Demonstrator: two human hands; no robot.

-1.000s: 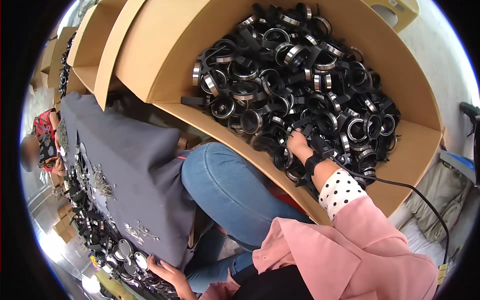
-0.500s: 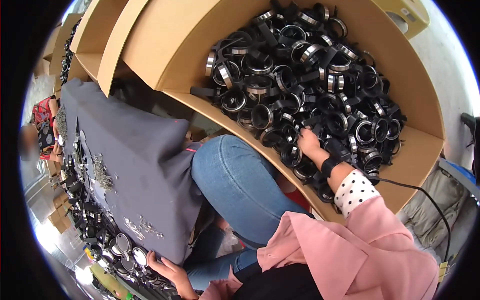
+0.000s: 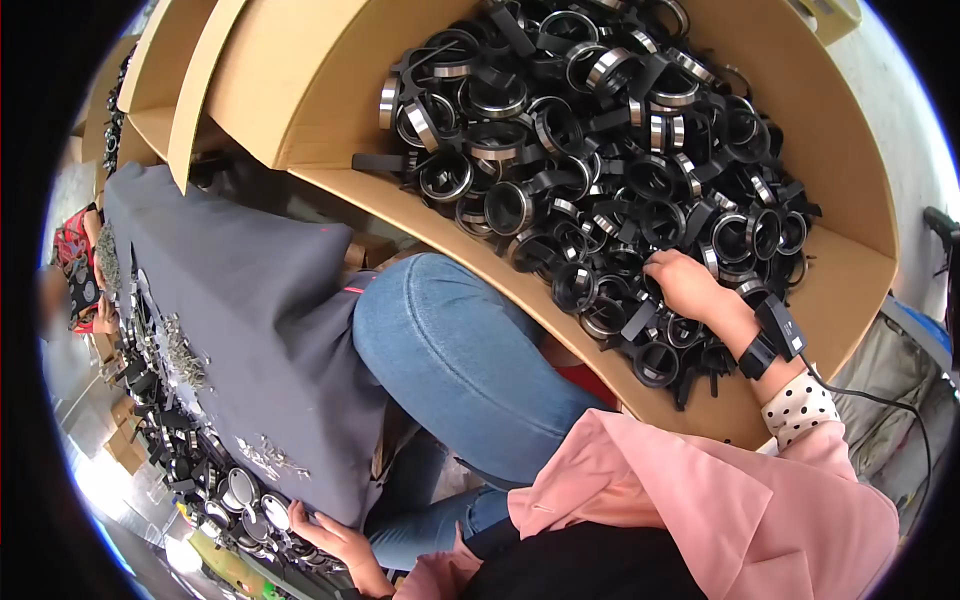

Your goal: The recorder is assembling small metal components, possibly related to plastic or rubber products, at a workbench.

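Observation:
A large heap of black ring-shaped parts (image 3: 508,208) with silver metal bands and stubby black arms fills a cardboard box (image 3: 330,180). My right hand (image 3: 690,288) reaches into the near right of this heap. Its fingers curl down together among the rings; whatever is between the fingertips is hidden. My left hand (image 3: 335,538) rests at the near edge of a grey cloth (image 3: 250,330), fingers stretched out with nothing visible in them. Beside its fingertips is a round silver-faced disc (image 3: 276,511), one of several among black parts along the cloth's left side.
Small metal bits (image 3: 268,455) lie on the grey cloth. On my right wrist sit a black band and a small black box (image 3: 780,326) with a cable (image 3: 880,402) trailing right. Another person in red (image 3: 78,265) sits at the far left. A yellow container (image 3: 835,18) stands beyond the box.
My right hand has moved right and slightly nearer within the heap, and its forearm has swung right. The view has shifted a little. My left hand stays in about the same place.

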